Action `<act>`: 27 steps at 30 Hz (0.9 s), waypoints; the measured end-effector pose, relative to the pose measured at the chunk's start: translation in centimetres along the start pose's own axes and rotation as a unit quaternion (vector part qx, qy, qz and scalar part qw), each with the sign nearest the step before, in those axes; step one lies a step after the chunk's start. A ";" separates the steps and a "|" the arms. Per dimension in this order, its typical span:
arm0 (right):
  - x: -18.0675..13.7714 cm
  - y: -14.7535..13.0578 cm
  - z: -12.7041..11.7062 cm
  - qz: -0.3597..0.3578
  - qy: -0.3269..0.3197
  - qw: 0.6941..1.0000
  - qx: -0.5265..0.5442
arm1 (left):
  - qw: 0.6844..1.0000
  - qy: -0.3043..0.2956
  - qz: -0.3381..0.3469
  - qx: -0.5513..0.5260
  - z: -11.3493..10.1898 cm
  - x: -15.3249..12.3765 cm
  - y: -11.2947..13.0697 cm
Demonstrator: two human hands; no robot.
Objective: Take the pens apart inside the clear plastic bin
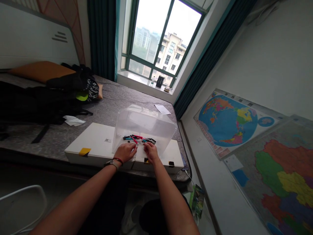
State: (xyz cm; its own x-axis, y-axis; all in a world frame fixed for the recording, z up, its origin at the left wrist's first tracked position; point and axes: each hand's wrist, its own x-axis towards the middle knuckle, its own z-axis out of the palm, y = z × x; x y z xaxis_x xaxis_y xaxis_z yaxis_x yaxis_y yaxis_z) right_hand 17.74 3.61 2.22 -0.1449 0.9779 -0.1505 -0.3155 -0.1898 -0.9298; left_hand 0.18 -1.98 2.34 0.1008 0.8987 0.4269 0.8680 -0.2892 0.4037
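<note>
Both hands meet in front of a heap of pens [133, 137], coloured red, black and teal, at the mouth of a translucent plastic bin [146, 122]. My left hand [125, 152] is closed, its thumb and fingers pinched at one end of a slim whitish pen [140, 144]. The other end lies between the pinched fingertips of my right hand [151, 152]. Its details are too small to make out. A dark watch and a red band circle my left wrist. Beneath the bin lie white flat boxes [95, 137] with yellow and black tabs.
The boxes rest on a grey mattress [107, 107]. Black bags [36, 101] and a crumpled tissue [73, 120] lie at left, a paper sheet [162, 109] behind the bin. A cable [189, 176] hangs by the right edge, near the wall with maps [230, 120].
</note>
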 end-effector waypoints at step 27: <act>-0.2 0.1 0.2 0.002 -0.011 1.000 -0.024 | 1.000 -0.009 0.008 0.022 -0.2 0.1 0.0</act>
State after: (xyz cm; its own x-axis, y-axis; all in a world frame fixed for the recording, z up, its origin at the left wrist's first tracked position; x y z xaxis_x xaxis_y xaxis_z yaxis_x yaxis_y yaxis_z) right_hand 17.58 3.36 2.24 -0.1669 0.9750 -0.1466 -0.2699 -0.1882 -0.9443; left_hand 0.14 -1.94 2.55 0.1233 0.9003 0.4174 0.8867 -0.2888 0.3611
